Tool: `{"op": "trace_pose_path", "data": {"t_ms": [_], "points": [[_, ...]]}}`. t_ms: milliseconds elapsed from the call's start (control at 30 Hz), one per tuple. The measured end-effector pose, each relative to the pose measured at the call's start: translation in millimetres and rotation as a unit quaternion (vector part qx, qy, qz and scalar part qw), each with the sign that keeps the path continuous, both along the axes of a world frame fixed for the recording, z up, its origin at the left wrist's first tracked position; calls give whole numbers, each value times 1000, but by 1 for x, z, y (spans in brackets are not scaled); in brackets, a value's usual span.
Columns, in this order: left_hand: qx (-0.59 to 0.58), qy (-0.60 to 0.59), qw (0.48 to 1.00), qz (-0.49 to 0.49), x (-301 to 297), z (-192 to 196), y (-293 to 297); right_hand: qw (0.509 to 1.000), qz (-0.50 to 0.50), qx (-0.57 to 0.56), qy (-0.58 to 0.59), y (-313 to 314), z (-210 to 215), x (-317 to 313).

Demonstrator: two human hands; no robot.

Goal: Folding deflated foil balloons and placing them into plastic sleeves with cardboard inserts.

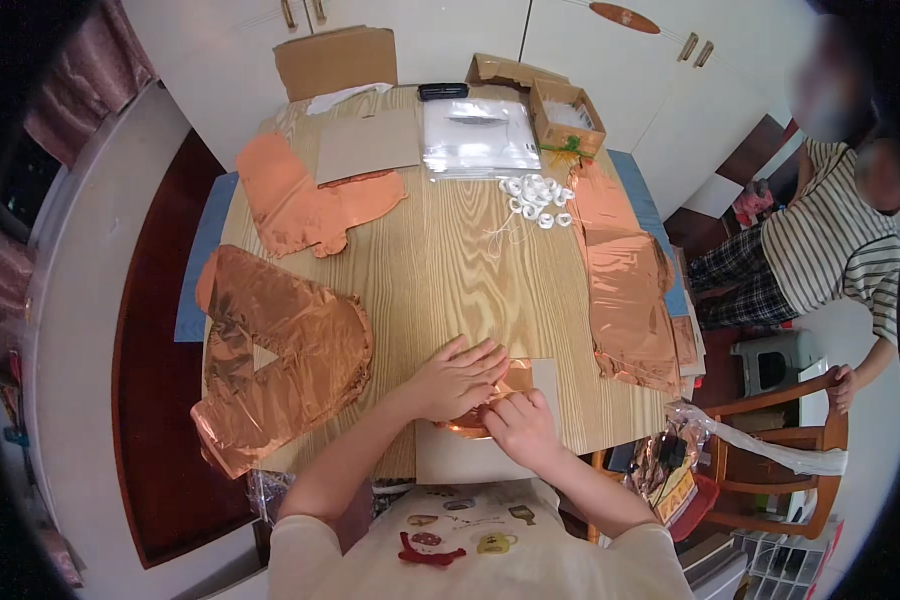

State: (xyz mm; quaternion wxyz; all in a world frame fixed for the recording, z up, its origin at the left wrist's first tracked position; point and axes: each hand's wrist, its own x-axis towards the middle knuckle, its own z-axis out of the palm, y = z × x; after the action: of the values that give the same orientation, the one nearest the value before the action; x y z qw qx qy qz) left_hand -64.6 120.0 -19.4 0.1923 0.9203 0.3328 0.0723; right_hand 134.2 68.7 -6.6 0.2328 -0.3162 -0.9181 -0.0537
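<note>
My left hand (459,381) lies flat, fingers stretched out, on a folded copper-coloured foil balloon (462,430). Curled fingers of my right hand (523,430) close on the same foil at its right side. Much of this balloon is hidden under both hands. Beneath it is a piece of grey-brown cardboard (470,463) at the table's near edge. To the left lies a flat, deflated foil balloon (300,340) with a small triangular hole. Another deflated foil balloon (290,200) rests behind that one.
Along the right edge lie stacked foil balloons (630,300). White ribbon rolls (538,197), clear plastic bags (480,140), a cardboard sheet (370,145) and a small box (567,112) occupy the far side. A person (820,240) stands at right, one hand on a wooden chair (780,450).
</note>
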Motion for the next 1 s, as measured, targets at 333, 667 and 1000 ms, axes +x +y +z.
{"op": "trace_pose_path", "data": {"t_ms": [333,667,1000], "points": [[42,2,999,2,0,-6,0,999,-20,-35,27,-4,12,-1],[63,2,998,-1,0,-3,-2,999,-24,-28,19,-4,10,-2],[105,-27,994,-8,3,-6,-1,999,31,-34,-7,-15,5,7]]}}
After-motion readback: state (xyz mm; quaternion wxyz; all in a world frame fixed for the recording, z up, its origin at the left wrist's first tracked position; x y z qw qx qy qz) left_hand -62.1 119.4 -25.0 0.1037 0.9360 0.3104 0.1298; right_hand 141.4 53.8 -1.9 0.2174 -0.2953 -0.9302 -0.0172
